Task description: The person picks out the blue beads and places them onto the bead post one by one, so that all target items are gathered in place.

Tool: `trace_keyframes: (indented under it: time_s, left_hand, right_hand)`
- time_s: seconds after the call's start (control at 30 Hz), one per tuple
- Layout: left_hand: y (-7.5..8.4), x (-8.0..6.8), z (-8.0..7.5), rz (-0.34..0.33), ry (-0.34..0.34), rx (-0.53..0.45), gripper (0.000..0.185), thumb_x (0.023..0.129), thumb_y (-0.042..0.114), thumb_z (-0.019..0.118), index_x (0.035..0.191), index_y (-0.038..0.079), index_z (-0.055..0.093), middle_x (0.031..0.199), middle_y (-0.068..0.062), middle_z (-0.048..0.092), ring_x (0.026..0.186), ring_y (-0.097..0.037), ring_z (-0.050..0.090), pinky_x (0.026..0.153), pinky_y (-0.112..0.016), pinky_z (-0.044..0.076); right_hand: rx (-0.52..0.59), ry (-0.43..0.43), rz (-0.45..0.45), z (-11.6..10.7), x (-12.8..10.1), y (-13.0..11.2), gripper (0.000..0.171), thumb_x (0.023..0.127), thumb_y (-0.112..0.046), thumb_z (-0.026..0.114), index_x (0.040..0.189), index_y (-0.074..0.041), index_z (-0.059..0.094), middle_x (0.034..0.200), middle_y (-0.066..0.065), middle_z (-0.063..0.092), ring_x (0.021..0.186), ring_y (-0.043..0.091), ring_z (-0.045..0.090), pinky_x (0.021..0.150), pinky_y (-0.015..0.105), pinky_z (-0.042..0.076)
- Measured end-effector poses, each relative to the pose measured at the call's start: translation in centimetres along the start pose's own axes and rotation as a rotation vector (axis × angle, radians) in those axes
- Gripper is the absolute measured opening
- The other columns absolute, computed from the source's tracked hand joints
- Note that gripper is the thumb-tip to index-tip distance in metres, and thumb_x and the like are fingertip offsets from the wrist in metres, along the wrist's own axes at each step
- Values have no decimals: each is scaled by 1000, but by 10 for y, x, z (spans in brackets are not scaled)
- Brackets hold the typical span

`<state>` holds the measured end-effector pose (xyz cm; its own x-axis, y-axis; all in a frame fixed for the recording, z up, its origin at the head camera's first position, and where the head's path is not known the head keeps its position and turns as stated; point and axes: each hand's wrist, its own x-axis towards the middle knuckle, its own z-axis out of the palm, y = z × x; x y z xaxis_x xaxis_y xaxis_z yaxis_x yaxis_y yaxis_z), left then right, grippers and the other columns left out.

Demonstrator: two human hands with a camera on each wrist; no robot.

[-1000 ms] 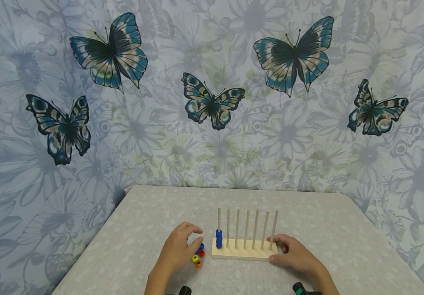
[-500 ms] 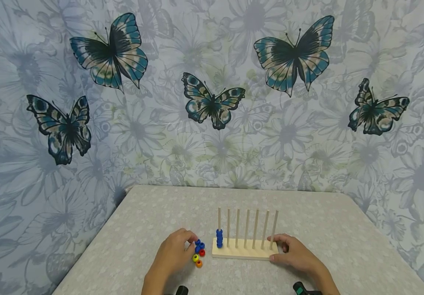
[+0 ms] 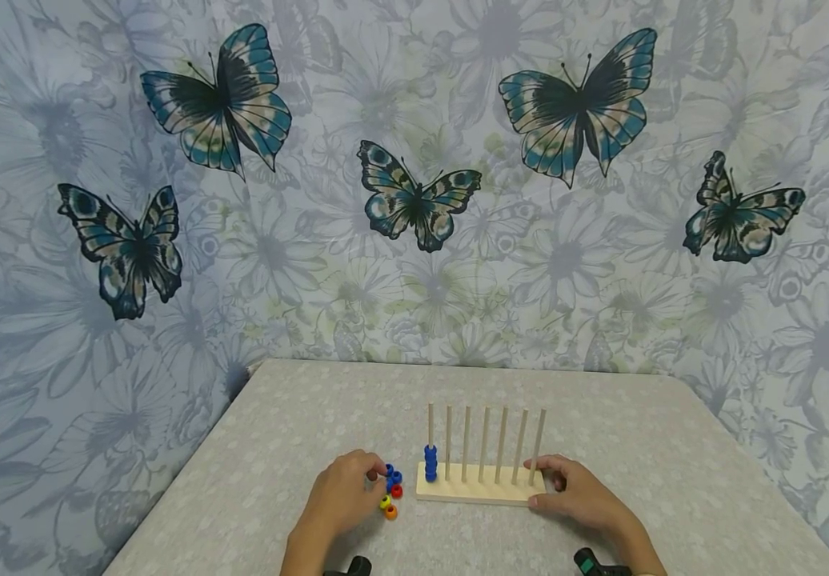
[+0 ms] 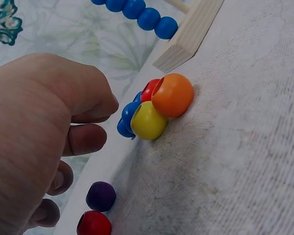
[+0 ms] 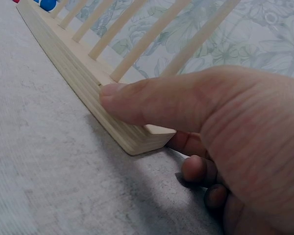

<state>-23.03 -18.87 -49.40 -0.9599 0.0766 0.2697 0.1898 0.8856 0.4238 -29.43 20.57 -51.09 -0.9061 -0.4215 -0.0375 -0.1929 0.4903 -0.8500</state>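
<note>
Wooden peg board [image 3: 458,490] is upright on the light patterned worktop [image 3: 602,424], about midway between left and right edges, well short of the far edge. It has seven pegs in a row; the leftmost peg [image 3: 430,424] carries a stack of blue beads [image 3: 430,464], at least five in the left wrist view, lowest one down at the base. My right hand [image 3: 573,492] grips the board's right end: thumb on the near face by the near right corner, fingers bent round behind. My left hand [image 3: 345,490] is partly closed at the loose beads, off the board's left end, index fingertip at the rearmost of the loose blue beads [image 3: 396,478]. Can't tell if it has hold of that one; thumb and fingertip hide the contact. Loose cluster, from far side to near: three blue, one red bead [image 3: 396,491], one yellow bead [image 3: 385,502], one orange bead [image 3: 390,513], all packed close, well apart from the worktop's left edge. Left wrist view also has a purple bead [image 4: 101,196] just beside a second red bead [image 4: 94,224], apart from the cluster, near my outer fingers. Behind the far edge: floral wall [image 3: 566,264] with teal-and-black butterflies [image 3: 418,200].
</note>
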Motion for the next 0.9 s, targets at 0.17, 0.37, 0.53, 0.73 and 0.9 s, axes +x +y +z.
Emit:
trace_keyframes:
  time_s: [0.17,0.37,0.53,0.73,0.9]
  left_hand:
    - [0,0,2,14,-18,7,3,85,28,73,88,25,73,80,12,63,66,-2,52,57,-25,42]
    - [0,0,4,25,-34,-1,4,86,30,73,86,26,73,80,13,63,66,-1,51,57,-24,42]
    - [-1,-1,4,28,-34,9,5,86,32,73,84,28,71,79,16,61,68,0,51,59,-25,42]
    - [0,-3,1,25,-39,18,6,87,33,73,84,29,70,77,17,59,67,0,50,58,-25,41]
    - [0,-2,2,20,-28,37,6,87,32,73,85,26,72,75,15,57,63,-2,47,56,-23,39]
  right_hand:
    - [-7,-2,-6,0,1,1,58,78,-26,85,130,-12,65,93,7,51,81,17,40,63,26,34]
    - [-17,2,-4,0,0,0,59,78,-26,85,131,-12,64,92,7,49,82,18,40,63,26,33]
    - [-16,1,4,2,-1,-1,58,78,-26,85,130,-11,64,91,7,48,82,18,40,63,26,33]
    - [2,-13,6,3,-1,0,59,79,-25,84,132,-10,63,94,8,51,81,17,40,63,26,33]
    - [17,-21,2,2,-2,-1,59,82,-25,82,134,-8,61,102,10,56,80,17,39,63,25,34]
